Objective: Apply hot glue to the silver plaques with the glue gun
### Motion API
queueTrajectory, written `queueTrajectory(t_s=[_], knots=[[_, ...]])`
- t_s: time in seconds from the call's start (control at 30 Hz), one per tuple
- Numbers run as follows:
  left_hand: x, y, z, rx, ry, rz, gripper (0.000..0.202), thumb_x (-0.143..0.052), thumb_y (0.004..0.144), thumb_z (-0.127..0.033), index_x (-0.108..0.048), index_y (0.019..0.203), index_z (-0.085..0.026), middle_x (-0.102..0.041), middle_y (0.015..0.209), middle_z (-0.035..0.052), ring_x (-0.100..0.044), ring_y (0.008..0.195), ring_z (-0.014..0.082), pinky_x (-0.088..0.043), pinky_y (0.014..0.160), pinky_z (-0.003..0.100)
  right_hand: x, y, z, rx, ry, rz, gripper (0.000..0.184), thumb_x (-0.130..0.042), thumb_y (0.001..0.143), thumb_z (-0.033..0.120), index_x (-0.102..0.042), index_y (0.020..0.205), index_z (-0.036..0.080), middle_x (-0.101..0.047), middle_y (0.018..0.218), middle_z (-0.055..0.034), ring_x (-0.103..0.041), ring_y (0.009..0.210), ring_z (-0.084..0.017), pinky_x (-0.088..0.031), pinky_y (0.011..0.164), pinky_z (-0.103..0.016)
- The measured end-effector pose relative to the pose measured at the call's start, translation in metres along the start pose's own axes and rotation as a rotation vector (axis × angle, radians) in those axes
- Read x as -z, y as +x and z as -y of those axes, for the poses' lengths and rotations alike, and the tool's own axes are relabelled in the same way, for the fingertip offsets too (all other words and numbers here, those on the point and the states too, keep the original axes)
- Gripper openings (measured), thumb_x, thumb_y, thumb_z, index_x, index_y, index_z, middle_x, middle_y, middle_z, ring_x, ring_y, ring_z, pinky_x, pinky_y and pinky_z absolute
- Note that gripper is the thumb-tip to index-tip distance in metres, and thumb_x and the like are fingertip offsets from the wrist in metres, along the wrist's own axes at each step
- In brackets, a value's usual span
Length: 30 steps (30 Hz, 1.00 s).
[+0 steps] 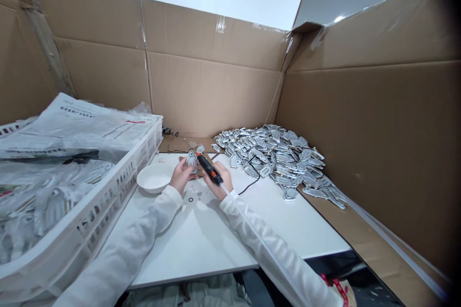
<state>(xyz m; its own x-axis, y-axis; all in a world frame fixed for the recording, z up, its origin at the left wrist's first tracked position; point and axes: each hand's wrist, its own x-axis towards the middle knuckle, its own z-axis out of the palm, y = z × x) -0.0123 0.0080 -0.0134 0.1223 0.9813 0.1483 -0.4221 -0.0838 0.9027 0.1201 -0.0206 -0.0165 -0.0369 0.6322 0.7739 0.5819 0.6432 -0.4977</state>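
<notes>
My left hand [181, 175] is closed on a small grey-and-white flat piece [192, 160], held upright above the white table; its exact kind is unclear. In my right hand [220, 181] is a black glue gun [209, 168] with an orange tip, and a long translucent glue stick [248, 223] runs out of its back along my forearm. The orange nozzle is at the upper edge of the piece, though I cannot tell whether it touches. Beside my left hand sits a white bowl [154, 178]. A small black ring [190, 199] lies on the table below my hands.
A big heap of similar grey pieces [277, 153] covers the table's back right, with a black cord [252, 183] before it. A white plastic basket [108, 206] of bagged pieces stands left. Cardboard walls [216, 76] enclose the white table [201, 244].
</notes>
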Motion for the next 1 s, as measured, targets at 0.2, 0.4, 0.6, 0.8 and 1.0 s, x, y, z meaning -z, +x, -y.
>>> queueTrajectory(t_s=[0.2, 0.4, 0.6, 0.8, 1.0], knots=[[0.0051, 0.0032, 0.0015, -0.041, 0.071, -0.057, 0.041, -0.062, 0.065, -0.031, -0.048, 0.099, -0.014, -0.059, 0.078, 0.0062, -0.054, 0.056, 0.0122, -0.036, 0.035, 0.017, -0.0044, -0.0026, -0.0023, -0.018, -0.016, -0.010, 0.021, -0.050, 0.074, 0.029, -0.037, 0.060, 0.019, -0.038, 0.060, 0.0019, -0.042, 0.056, -0.011, -0.033, 0.054, -0.023], [0.0078, 0.0054, 0.0052, -0.072, 0.085, 0.000, 0.044, -0.063, 0.063, -0.036, -0.047, 0.097, -0.014, -0.059, 0.079, 0.0060, -0.053, 0.055, 0.0110, -0.037, 0.036, 0.017, -0.0062, -0.0048, -0.0007, -0.013, -0.019, 0.050, 0.021, -0.050, 0.073, 0.030, -0.037, 0.059, 0.019, -0.040, 0.060, 0.0014, -0.043, 0.056, -0.012, -0.034, 0.053, -0.023], [0.0036, 0.0028, 0.0046, -0.083, 0.101, 0.066, 0.050, -0.063, 0.063, -0.039, -0.045, 0.102, -0.015, -0.060, 0.087, 0.0083, -0.052, 0.056, 0.0100, -0.040, 0.040, 0.018, -0.0055, -0.0037, 0.0026, -0.020, -0.033, 0.051, 0.020, -0.049, 0.073, 0.029, -0.038, 0.058, 0.019, -0.042, 0.059, 0.0015, -0.045, 0.056, -0.012, -0.035, 0.053, -0.023], [0.0015, -0.0002, 0.0020, -0.074, 0.089, 0.060, 0.053, -0.063, 0.063, -0.041, -0.044, 0.105, -0.015, -0.060, 0.094, 0.0103, -0.052, 0.057, 0.0100, -0.040, 0.042, 0.018, -0.0044, -0.0036, 0.0032, -0.021, -0.062, 0.051, 0.027, -0.051, 0.072, 0.033, -0.035, 0.055, 0.020, -0.039, 0.055, 0.0027, -0.042, 0.052, -0.011, -0.032, 0.050, -0.023], [0.0033, 0.0010, 0.0042, -0.065, 0.064, 0.062, 0.053, -0.064, 0.064, -0.039, -0.045, 0.107, -0.015, -0.061, 0.090, 0.0093, -0.050, 0.053, 0.0088, -0.041, 0.043, 0.019, -0.0045, -0.0041, 0.0025, -0.037, -0.068, 0.068, 0.025, -0.049, 0.074, 0.035, -0.039, 0.057, 0.019, -0.042, 0.056, 0.0017, -0.044, 0.053, -0.012, -0.034, 0.051, -0.023]])
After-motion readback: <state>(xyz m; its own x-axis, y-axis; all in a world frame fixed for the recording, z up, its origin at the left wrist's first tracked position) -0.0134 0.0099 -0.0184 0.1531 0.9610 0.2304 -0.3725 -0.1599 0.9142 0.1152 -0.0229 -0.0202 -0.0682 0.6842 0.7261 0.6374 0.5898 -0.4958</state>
